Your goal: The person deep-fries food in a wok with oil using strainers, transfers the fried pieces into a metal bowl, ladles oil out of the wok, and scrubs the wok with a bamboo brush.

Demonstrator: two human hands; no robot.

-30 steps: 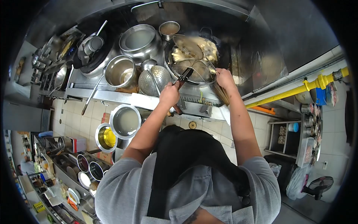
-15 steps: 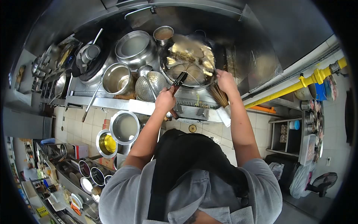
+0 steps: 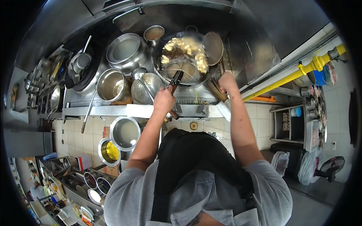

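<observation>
My left hand (image 3: 164,100) is closed around the dark, wood-ended handle of a wire strainer (image 3: 188,73), whose round basket rests at the near side of the wok (image 3: 155,56). Pale yellow pieces of food (image 3: 201,62) lie in an arc in the wok, in bubbling oil. To the right, my right hand (image 3: 228,83) is closed at the handle of a round mesh skimmer (image 3: 213,49), which is tilted by the wok's right rim. A bamboo wok brush (image 3: 217,89) lies right beside that hand, partly covered by it.
Left of the wok are a perforated ladle (image 3: 145,92), a steel pot (image 3: 111,84) and a large lidded-looking pot (image 3: 126,49). A small steel bowl (image 3: 154,34) stands behind. Below the stove edge sit a basin (image 3: 125,133) and a pot of yellow oil (image 3: 109,151). A yellow pipe (image 3: 286,80) runs at right.
The round mesh skimmer, blurred over the wok before, is now at its right rim. My right hand has drawn slightly back from the wok. My left hand keeps its grip.
</observation>
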